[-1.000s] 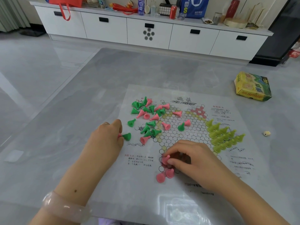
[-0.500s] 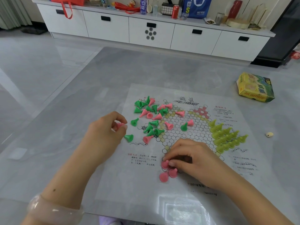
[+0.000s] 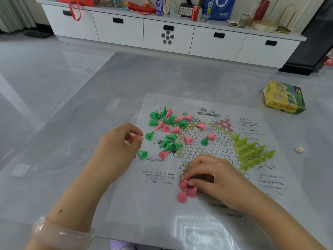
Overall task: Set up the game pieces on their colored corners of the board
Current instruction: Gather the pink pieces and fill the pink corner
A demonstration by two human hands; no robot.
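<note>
A white paper board (image 3: 198,204) with a star of circles lies on the grey table. Loose green and pink cone pieces (image 3: 166,123) are jumbled at its left. Yellow-green pieces (image 3: 252,152) stand in rows on the right corner. Three pink pieces (image 3: 186,191) stand at the near corner. My left hand (image 3: 117,148) holds a pink piece (image 3: 134,137) in its fingertips, lifted just left of the board. A green piece (image 3: 142,154) lies beside that hand. My right hand (image 3: 212,179) pinches the upper pink piece at the near corner.
A yellow and green game box (image 3: 283,97) sits on the table at the far right. A small pale die (image 3: 300,150) lies right of the board. A white cabinet (image 3: 167,31) with clutter on top stands beyond the table.
My left hand has lifted with a pink piece in its fingertips, leaving the green piece on the table beside it. My right hand stays on the pink pieces at the near corner.
</note>
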